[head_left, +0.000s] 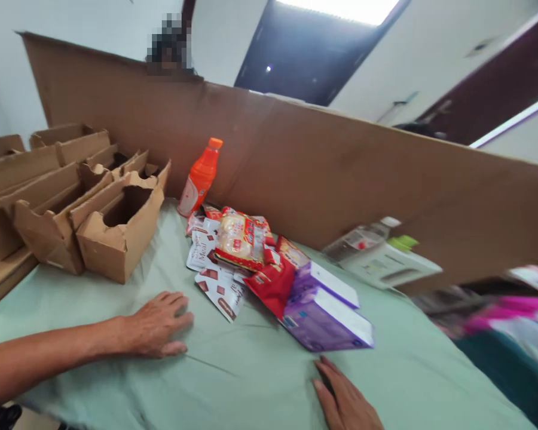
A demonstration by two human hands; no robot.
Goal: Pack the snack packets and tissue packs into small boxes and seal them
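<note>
My left hand (159, 325) rests on the green tablecloth (233, 382), fingers apart and holding nothing. Just right of it lie white pouches with brown squares (222, 289). My right hand (345, 397) lies at the near edge of the view, its fingers stretched out with nothing in them. Beyond its fingertips are two purple-and-white boxes (327, 319). A red packet (273, 283) leans against these boxes. Behind the pouches sits a clear-and-red food packet (241, 239), and an orange bottle (201, 178) stands upright at the back of the pile.
Several open cardboard boxes (121, 233) stand at the left. A tall cardboard partition (318, 161) runs along the back, with a person's head (168, 48) above it. Near the partition at right are a white jug with a green cap (390, 263) and a clear plastic bottle (358, 239) lying down.
</note>
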